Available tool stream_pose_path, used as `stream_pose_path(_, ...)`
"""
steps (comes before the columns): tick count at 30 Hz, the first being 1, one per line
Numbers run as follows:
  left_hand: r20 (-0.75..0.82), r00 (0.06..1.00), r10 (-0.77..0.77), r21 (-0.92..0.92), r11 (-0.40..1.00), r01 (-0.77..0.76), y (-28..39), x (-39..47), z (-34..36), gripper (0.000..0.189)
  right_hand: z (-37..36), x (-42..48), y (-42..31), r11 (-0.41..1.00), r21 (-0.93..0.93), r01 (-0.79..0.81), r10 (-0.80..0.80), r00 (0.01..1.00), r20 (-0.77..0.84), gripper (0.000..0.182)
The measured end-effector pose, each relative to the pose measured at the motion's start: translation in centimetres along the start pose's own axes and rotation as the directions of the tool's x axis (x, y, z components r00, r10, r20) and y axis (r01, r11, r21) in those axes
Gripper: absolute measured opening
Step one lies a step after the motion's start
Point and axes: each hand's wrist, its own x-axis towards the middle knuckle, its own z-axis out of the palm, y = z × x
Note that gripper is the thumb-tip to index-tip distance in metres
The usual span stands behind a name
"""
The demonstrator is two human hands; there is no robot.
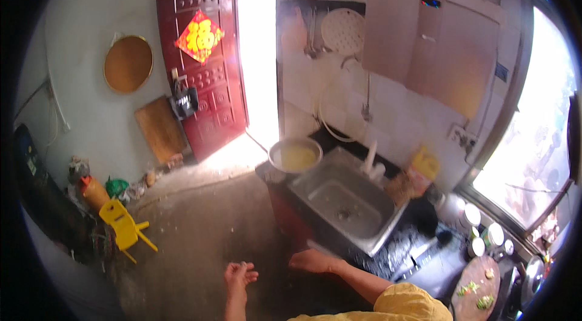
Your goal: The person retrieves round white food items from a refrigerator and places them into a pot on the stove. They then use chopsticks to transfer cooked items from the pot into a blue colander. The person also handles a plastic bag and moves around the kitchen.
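Note:
My left hand (239, 273) is over the floor at the bottom centre, fingers bent and apart, with nothing visible in it. To its right, my right hand (312, 261) is beside the front of the dark counter, seen from its back; its fingers are mostly hidden. A pale narrow strip lies just above it, and whether the hand touches it is unclear. Beyond is a stainless steel sink (348, 198) with a faucet (370, 159). A metal basin (296, 154) with yellowish contents stands at the sink's far left corner. A knife (413, 266) appears to lie on the wet counter.
At the lower right, a round cutting board (477, 282) bears chopped food, near several jars (493, 233). A yellow jug (423, 166) stands behind the sink, below a wall-mounted water heater (429, 43). A yellow plastic chair (122, 225) is at left; a red door (209, 93) stands open.

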Motion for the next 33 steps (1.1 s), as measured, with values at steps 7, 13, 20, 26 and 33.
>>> stream_pose_path(7, 0.026, 0.991, -0.128, -0.018, 0.992, 0.129, 4.6, 16.1, 4.9, 0.01, -19.3, 13.7, -2.9, 0.993, 0.087, 0.079, -0.06, 0.978, -0.201, 0.026)
stream_pose_path(13, 0.183, 0.967, -0.176, 0.005, 0.984, 0.178, 5.7, 31.9, 11.1, 0.025, -34.7, 21.0, -3.2, 1.0, -0.006, 0.027, -0.027, 0.886, -0.464, 0.025)
stream_pose_path(20, 0.519, 0.838, -0.166, 0.19, 0.979, 0.076, 10.8, 52.5, 21.8, 0.024, -54.0, 31.9, -6.7, 0.972, -0.101, -0.214, 0.04, 0.569, -0.822, 0.025)
stream_pose_path(26, 0.598, 0.749, -0.287, 0.182, 0.958, 0.222, 18.1, 66.1, 28.8, 0.024, -73.3, 41.0, -9.9, 0.967, -0.144, -0.21, -0.116, 0.137, -0.984, 0.022)
stream_pose_path(33, 0.636, 0.687, -0.352, 0.287, 0.934, 0.213, 21.6, 75.8, 29.5, 0.03, -88.9, 47.6, -13.6, 0.88, -0.25, -0.403, -0.342, -0.175, -0.923, 0.022)
